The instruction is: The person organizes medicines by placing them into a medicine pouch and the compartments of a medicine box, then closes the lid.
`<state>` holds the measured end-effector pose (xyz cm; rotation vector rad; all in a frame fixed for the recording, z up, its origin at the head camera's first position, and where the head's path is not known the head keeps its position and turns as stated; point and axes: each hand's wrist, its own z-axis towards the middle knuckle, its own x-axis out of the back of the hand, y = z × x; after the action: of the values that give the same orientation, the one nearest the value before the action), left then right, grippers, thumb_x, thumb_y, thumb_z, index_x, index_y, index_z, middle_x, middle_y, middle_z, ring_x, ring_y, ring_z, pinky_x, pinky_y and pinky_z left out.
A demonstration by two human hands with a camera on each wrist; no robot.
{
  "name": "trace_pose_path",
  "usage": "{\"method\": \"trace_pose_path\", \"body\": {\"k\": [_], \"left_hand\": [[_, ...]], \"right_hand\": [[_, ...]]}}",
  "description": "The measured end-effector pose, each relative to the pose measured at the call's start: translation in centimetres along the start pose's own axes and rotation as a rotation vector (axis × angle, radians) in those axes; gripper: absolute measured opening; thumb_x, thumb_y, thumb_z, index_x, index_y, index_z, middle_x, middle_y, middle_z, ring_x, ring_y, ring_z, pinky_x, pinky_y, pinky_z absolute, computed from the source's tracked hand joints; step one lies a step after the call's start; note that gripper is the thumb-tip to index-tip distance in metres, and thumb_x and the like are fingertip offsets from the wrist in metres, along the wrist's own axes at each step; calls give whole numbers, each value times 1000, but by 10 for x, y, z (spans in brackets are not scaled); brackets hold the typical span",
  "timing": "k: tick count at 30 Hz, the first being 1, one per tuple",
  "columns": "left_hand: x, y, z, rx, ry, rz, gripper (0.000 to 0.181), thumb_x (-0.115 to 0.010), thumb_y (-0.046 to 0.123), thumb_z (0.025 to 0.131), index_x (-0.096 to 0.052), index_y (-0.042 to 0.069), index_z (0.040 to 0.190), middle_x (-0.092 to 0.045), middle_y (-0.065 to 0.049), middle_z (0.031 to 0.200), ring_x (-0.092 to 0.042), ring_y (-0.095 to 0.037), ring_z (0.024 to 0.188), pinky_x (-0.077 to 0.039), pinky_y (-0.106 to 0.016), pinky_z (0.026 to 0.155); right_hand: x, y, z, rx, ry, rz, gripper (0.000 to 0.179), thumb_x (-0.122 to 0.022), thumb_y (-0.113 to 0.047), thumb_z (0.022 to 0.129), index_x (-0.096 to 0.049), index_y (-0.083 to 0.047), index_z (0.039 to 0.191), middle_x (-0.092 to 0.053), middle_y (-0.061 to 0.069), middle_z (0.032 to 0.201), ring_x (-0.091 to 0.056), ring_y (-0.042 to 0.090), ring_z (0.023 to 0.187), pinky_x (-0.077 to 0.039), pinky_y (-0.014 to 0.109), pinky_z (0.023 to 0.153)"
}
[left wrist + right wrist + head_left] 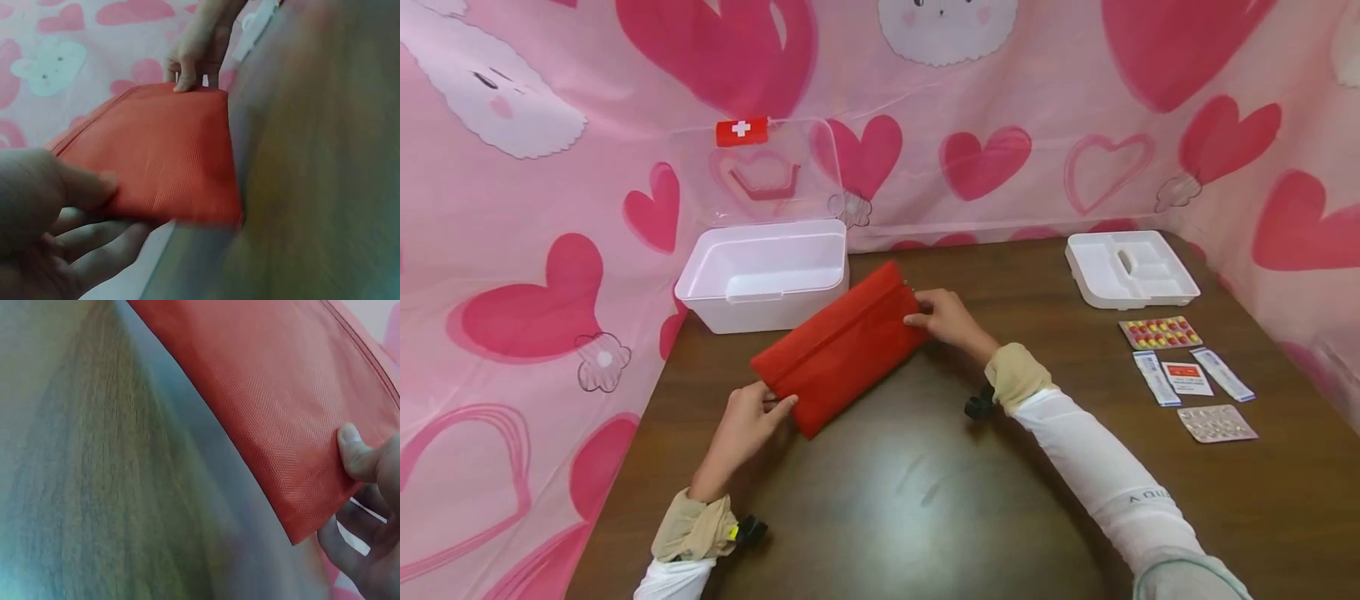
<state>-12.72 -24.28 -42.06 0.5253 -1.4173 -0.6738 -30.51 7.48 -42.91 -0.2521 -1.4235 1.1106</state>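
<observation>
A flat red zippered pouch (850,346) is held up at a slant over the table by both hands. My left hand (747,429) pinches its lower left end, thumb on the front face and fingers behind, as the left wrist view shows. At the opposite end my right hand (951,318) pinches the pouch (269,406) in the same manner, thumb on top. Just behind the pouch stands a white box (760,310), its clear lid (775,171) raised and bearing a red label with a white cross. The pouch's contents are hidden.
A white compartment tray (1131,268) sits at the back right of the brown table (970,517). In front of it lie a red-and-yellow capsule blister (1161,332), two slim white packets (1156,377), a small red-and-white sachet (1187,379) and a silver blister pack (1217,423). Pink heart-printed cloth surrounds the table.
</observation>
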Motion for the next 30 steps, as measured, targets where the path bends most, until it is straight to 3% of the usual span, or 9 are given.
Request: {"method": "trace_pose_path", "body": {"k": [4, 9, 12, 15, 18, 21, 25, 27, 30], "left_hand": [[5, 10, 19, -19, 81, -43, 27, -67, 6, 92, -65, -8, 115, -73, -26, 105, -73, -38, 90, -58, -48, 82], [32, 30, 52, -26, 175, -27, 26, -64, 8, 94, -64, -9, 113, -73, -28, 102, -73, -41, 94, -59, -45, 82], [50, 41, 73, -44, 212, 11, 19, -63, 11, 94, -63, -7, 99, -68, -21, 78, -71, -29, 73, -57, -27, 66], [64, 49, 94, -56, 238, 46, 19, -63, 13, 93, -63, -6, 95, -60, -14, 68, -57, -7, 59, -42, -17, 55], [77, 53, 114, -41, 245, 51, 26, -62, 13, 94, -67, -8, 107, -71, -22, 80, -50, 11, 59, -40, -15, 58], [88, 54, 131, -10, 226, 52, 34, -59, 14, 95, -65, -8, 120, -73, -27, 101, -49, 16, 61, -41, -12, 61], [100, 50, 151, 15, 209, 59, 35, -56, 9, 97, -62, -10, 125, -69, -32, 108, -59, 2, 65, -42, -8, 59], [106, 45, 159, 31, 205, 74, 36, -54, 7, 97, -61, -12, 127, -67, -34, 111, -68, -16, 74, -42, -8, 60], [115, 36, 167, 64, 196, 103, 39, -50, 6, 98, -56, -14, 130, -64, -38, 116, -67, -39, 92, -41, -10, 60]], "right_hand": [[16, -12, -6, -84, 47, 18, 15, -76, -15, 86, -75, -7, 100, -77, 11, 94, -68, 21, 85, -51, 32, 78], [39, -34, 0, -167, 108, 72, 23, -76, -18, 88, -75, -5, 106, -77, 15, 96, -72, 24, 85, -55, 32, 73], [49, -44, 8, -182, 129, 67, 26, -74, -19, 89, -74, -2, 109, -76, 17, 101, -73, 27, 91, -56, 35, 77], [56, -51, 17, -192, 133, 65, 28, -72, -19, 91, -72, 0, 111, -75, 19, 104, -73, 28, 95, -57, 36, 82], [61, -57, 29, -199, 139, 68, 28, -71, -18, 92, -71, 1, 112, -75, 20, 105, -73, 27, 94, -56, 31, 80], [64, -64, 40, -208, 134, 86, 26, -68, -16, 93, -69, 4, 110, -75, 19, 99, -71, 21, 83, -52, 23, 71], [60, -74, 53, -238, 95, 109, 18, -64, -15, 93, -68, 2, 95, -66, 6, 69, -56, 10, 63, -44, 18, 60], [53, -79, 60, -250, 72, 98, 16, -63, -15, 92, -65, -1, 85, -55, -3, 60, -50, 7, 56, -42, 19, 56], [44, -87, 71, -248, 38, 118, 15, -63, -12, 91, -62, -2, 79, -49, -6, 55, -49, 9, 52, -43, 20, 53]]}}
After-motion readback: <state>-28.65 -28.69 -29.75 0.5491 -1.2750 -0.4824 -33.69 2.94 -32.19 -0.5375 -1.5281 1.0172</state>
